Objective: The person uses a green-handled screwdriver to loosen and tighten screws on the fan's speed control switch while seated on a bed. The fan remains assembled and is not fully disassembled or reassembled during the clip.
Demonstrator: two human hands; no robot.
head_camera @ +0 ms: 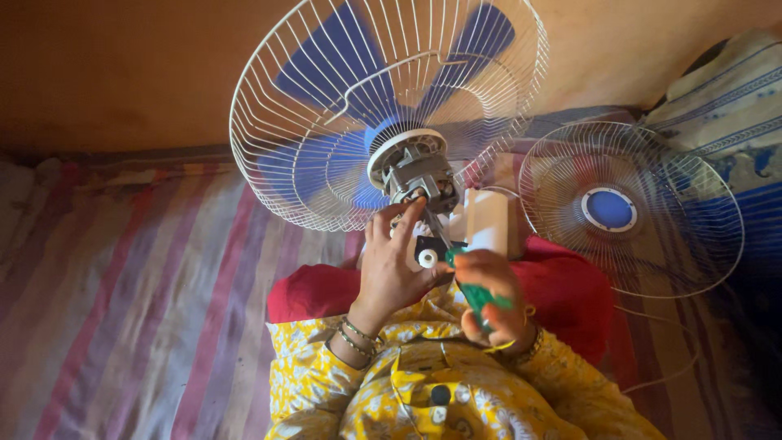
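We saw the left hand (391, 265) at the middle of the frame, fingers spread loosely and fingertips touching the grey motor housing (419, 181) at the back of the fan. The right hand (489, 297), just right of centre, was closed around the green handle of a screwdriver (476, 293), whose shaft ran up toward the motor. The white wire rear guard (277, 138) filled the upper middle of the frame like a shallow basket, and the blue blades (326, 69) sat inside it. A white plastic part (486, 220) stood just right of the motor. The detached front guard (631, 208), with its blue centre disc, lay at the right on the striped cloth (122, 285).
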